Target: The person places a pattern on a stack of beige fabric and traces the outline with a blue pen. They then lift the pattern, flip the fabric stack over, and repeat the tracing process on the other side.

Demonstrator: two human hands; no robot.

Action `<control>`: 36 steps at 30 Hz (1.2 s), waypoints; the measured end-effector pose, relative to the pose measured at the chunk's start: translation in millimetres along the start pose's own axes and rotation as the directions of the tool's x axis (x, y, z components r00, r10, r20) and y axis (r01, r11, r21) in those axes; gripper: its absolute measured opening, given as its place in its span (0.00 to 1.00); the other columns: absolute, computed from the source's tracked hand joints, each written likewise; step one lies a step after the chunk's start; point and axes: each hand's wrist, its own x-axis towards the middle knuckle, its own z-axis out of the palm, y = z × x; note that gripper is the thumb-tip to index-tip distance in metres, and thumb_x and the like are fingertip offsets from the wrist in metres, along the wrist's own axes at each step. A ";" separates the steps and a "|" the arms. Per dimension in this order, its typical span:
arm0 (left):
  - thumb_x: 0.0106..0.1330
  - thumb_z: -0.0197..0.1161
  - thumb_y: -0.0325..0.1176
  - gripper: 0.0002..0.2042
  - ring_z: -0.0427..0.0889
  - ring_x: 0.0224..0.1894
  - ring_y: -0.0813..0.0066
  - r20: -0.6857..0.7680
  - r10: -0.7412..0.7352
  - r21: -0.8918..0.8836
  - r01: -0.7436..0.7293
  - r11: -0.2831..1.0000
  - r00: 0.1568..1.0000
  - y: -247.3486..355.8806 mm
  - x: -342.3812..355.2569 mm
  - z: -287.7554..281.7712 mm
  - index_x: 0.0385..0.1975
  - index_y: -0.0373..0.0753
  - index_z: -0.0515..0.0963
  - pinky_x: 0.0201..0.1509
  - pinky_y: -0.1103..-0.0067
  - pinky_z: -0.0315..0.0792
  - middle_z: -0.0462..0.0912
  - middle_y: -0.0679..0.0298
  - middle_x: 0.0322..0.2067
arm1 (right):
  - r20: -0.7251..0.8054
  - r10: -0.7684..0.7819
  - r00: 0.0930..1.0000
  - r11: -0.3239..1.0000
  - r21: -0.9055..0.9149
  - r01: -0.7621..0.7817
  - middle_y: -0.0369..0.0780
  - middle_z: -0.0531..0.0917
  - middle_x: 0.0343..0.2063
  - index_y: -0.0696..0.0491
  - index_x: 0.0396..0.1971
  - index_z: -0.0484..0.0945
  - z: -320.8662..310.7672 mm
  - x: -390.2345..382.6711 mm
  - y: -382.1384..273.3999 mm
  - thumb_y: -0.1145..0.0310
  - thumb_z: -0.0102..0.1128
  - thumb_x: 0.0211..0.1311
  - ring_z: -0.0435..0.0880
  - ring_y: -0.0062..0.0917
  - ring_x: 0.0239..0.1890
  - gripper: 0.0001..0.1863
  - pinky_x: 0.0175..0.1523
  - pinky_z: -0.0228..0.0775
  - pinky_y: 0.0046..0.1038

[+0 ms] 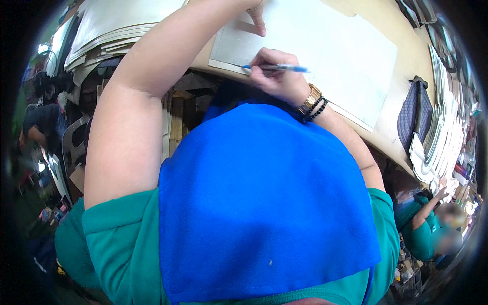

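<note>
My left hand (256,18) is at the top edge of the view, partly cut off, with an outstretched finger resting on a large white sheet (351,61). My right hand (277,79), with a gold watch and black bead bracelets at its wrist, grips a blue and clear pen (292,67) low over the sheet's near left part. The sheet lies on a beige table (409,56), close to its front edge. The pen's tip end is slightly blurred.
Stacks of pale sheets lie at the upper left (109,25) and along the right (437,127), beside a dark patterned piece (409,122). A person in green (417,229) works at the lower right; another person (40,124) is at the far left, near a chair.
</note>
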 end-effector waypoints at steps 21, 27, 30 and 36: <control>0.21 0.79 0.62 0.61 0.72 0.56 0.49 -0.051 -0.033 0.006 0.033 0.999 0.998 -2.8 -3.2 4.8 0.59 0.32 0.62 0.61 0.69 0.67 0.72 0.43 0.53 | -0.254 0.119 0.960 0.980 -0.127 -0.155 0.34 0.79 0.20 0.58 0.26 0.77 -80.7 -110.1 3.9 0.80 0.55 0.52 0.75 0.12 0.23 0.03 0.28 0.67 0.16; 0.22 0.80 0.59 0.60 0.72 0.56 0.48 -0.016 -0.080 -0.060 0.079 0.995 0.997 3.9 -14.9 -4.3 0.60 0.34 0.61 0.61 0.69 0.67 0.71 0.42 0.53 | -0.265 0.091 0.960 0.978 -0.155 -0.136 0.34 0.78 0.17 0.58 0.24 0.78 -80.8 -109.0 4.0 0.79 0.55 0.51 0.74 0.12 0.20 0.03 0.25 0.67 0.16; 0.22 0.80 0.59 0.59 0.72 0.56 0.48 -0.001 -0.105 -0.056 0.105 0.993 0.994 5.4 -11.7 -3.2 0.60 0.35 0.61 0.60 0.69 0.67 0.71 0.41 0.54 | -0.257 0.113 0.960 0.978 -0.143 -0.154 0.34 0.79 0.18 0.58 0.24 0.78 -81.9 -109.9 3.1 0.79 0.56 0.51 0.74 0.12 0.20 0.02 0.26 0.67 0.16; 0.23 0.80 0.59 0.60 0.72 0.55 0.47 -0.007 -0.102 -0.053 0.102 0.993 0.995 7.8 -17.9 -8.5 0.61 0.35 0.60 0.60 0.68 0.67 0.70 0.41 0.54 | -0.307 0.101 0.946 0.970 -0.182 -0.163 0.36 0.78 0.17 0.55 0.23 0.78 -75.6 -105.5 -0.6 0.75 0.58 0.49 0.76 0.18 0.21 0.01 0.27 0.69 0.21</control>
